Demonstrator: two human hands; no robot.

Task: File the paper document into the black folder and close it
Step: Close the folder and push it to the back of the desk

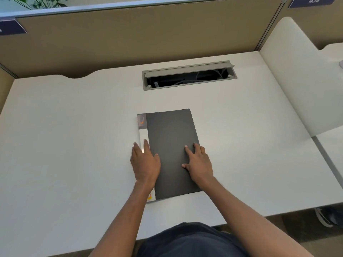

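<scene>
black folder (170, 153) lying closed on the white bench (74, 145), both hands flat on it.
left hand (144, 162) rests open-palmed over the pale spine strip; right hand (199, 163) presses its spread fingers on the cover, grasping nothing. the paper document cannot be seen with the cover shut.

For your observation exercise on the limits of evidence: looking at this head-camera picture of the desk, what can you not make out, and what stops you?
- Paper document: not visible; the closed black folder cover would hide it.
- Label strip print: too small, partly under the left hand.
- Folder's right edge: partly covered by the right hand.
- Cable tray contents: dark, half under its lid.
- Blue sign: cut by the top edge.
</scene>
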